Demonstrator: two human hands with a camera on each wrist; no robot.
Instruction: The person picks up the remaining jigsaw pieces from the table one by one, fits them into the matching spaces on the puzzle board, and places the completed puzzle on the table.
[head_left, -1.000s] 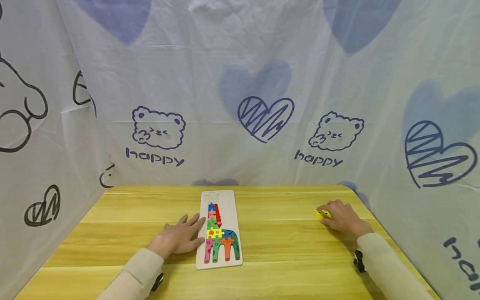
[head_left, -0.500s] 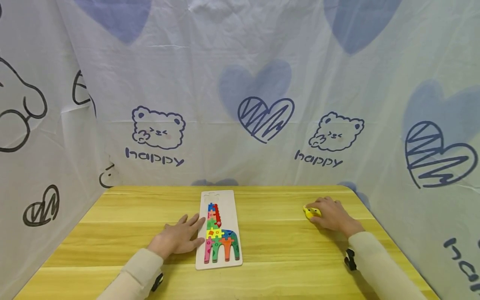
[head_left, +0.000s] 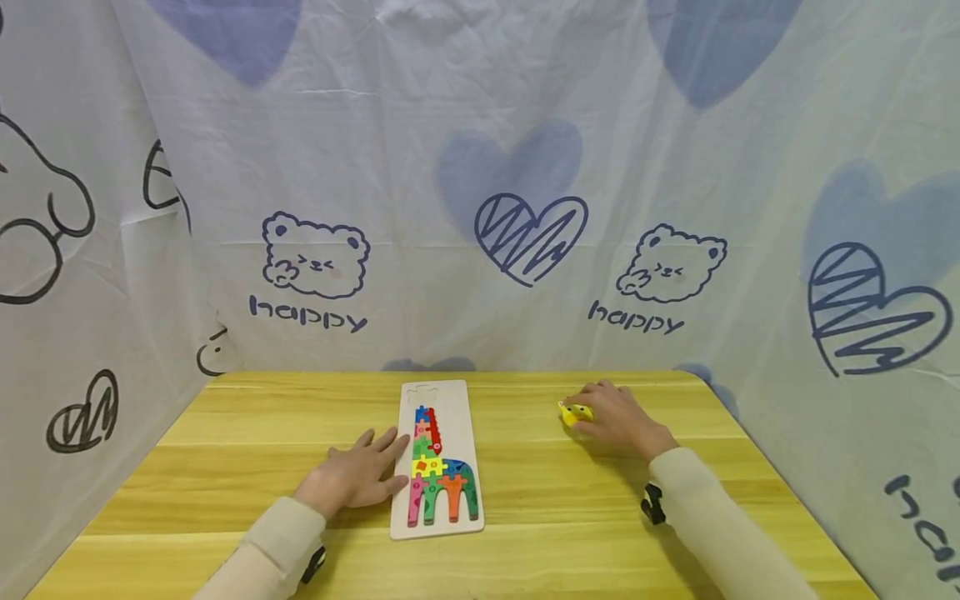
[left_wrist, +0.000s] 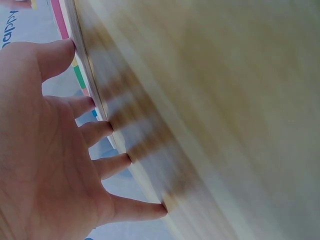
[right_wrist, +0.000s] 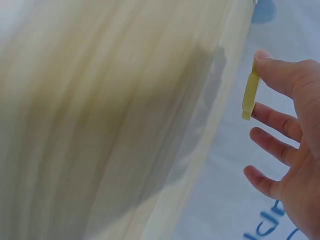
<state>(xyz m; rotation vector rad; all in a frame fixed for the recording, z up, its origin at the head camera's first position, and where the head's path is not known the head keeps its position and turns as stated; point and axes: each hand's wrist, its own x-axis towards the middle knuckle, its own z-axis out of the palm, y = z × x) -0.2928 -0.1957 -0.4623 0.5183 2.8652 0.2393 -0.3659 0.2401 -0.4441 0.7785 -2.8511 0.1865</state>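
A yellow puzzle piece with dark eye-like dots is pinched between the thumb and index finger of my right hand. In the right wrist view the piece is seen edge-on, raised off the table. My left hand lies with spread fingers at the left edge of a white puzzle board, thumb and fingertips touching it. On the board is a giraffe body of coloured puzzle pieces. An outlined recess shows above its neck. In the left wrist view my left hand has its fingertips down along the board's edge.
A wood-grain table carries the board. Behind and at both sides hangs a white curtain printed with hearts and bear faces. Its lower part meets the table's back edge.
My right hand has moved left across the table toward the board, carrying the yellow puzzle piece. My left hand and the board have stayed in place.
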